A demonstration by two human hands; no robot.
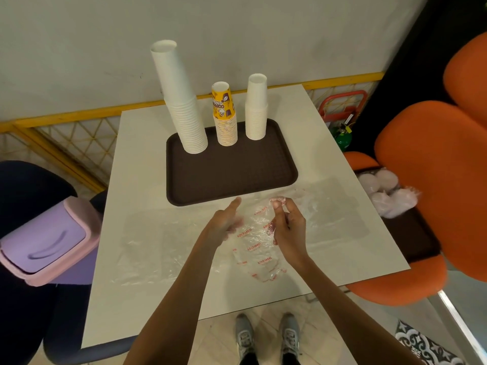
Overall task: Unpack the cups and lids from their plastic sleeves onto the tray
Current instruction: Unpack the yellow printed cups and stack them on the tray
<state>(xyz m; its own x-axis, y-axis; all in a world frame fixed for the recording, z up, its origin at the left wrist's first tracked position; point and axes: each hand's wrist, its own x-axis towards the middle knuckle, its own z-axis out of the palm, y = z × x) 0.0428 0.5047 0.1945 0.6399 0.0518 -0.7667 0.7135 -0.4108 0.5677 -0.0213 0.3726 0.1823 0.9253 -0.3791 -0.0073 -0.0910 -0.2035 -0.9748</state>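
Below tray, our right hand pinches plastic sleeve by bunched end; left hand touches film, grip unclear. Light, limp, slippery: we take bunched end.

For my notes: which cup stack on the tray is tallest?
The left white stack; the yellow printed stack and the right white stack are clearly shorter.

bare hands, bare forearms, grey lace-up trainers, dark legwear
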